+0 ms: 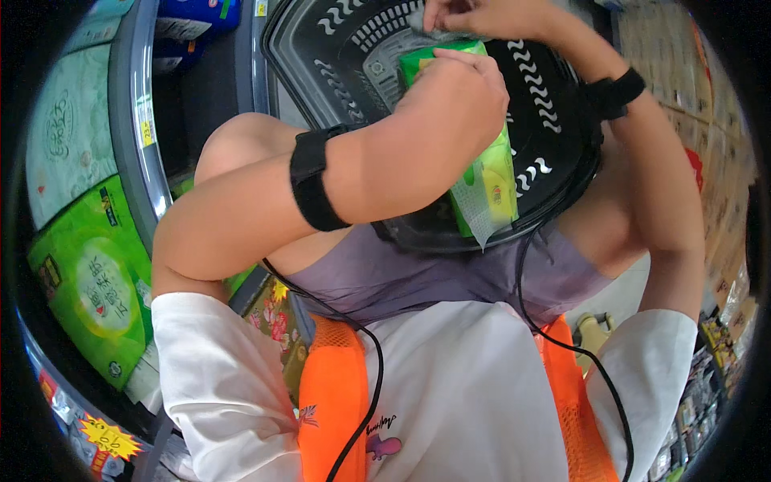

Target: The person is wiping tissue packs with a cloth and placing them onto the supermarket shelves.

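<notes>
A black plastic shopping basket (536,126) lies across my lap, its perforated inner surface facing up. On it lies a green and yellow soft pack (497,181), which looks like tissues. A whitish dotted flap (480,208) hangs from its near end. My left hand (461,90) reaches across and grips the pack's upper part, its curled fingers hiding some of it. Beyond the pack's far end, my right hand (482,17) has bent fingers close to a blurred greyish piece (420,19). Whether those fingers hold it is unclear.
Shelves at left have a metal edge rail (144,90), green packs (96,289) and pale packs (72,132). Blue packs (199,24) stand farther off. Stacked cartons (680,66) line the right side. A black cable (376,373) runs down over my shirt.
</notes>
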Motion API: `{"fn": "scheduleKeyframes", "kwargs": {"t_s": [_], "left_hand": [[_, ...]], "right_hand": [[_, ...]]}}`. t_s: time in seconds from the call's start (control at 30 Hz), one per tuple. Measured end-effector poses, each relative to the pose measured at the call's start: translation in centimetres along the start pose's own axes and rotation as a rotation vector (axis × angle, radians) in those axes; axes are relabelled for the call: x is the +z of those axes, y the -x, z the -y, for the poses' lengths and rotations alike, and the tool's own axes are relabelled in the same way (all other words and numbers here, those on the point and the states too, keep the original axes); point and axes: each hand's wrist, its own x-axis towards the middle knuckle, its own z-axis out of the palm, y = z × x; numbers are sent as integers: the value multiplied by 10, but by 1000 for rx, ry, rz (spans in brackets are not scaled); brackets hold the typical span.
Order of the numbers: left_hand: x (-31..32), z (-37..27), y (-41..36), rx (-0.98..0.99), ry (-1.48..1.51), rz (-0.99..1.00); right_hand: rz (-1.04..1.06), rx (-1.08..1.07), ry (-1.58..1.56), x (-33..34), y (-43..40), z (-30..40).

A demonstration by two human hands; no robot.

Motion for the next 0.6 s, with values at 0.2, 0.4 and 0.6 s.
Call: {"fn": "scheduleKeyframes", "kwargs": {"t_s": [0.2, 0.4, 0.6], "left_hand": [[-13, -7, -18, 10, 65, 215], [-20, -1, -16, -2, 128, 348], [-31, 38, -7, 94, 307, 309]], "right_hand": [[202, 118, -127, 39, -36, -80], [247, 343, -282, 64, -52, -108], [209, 348, -398, 35, -53, -85]]}}
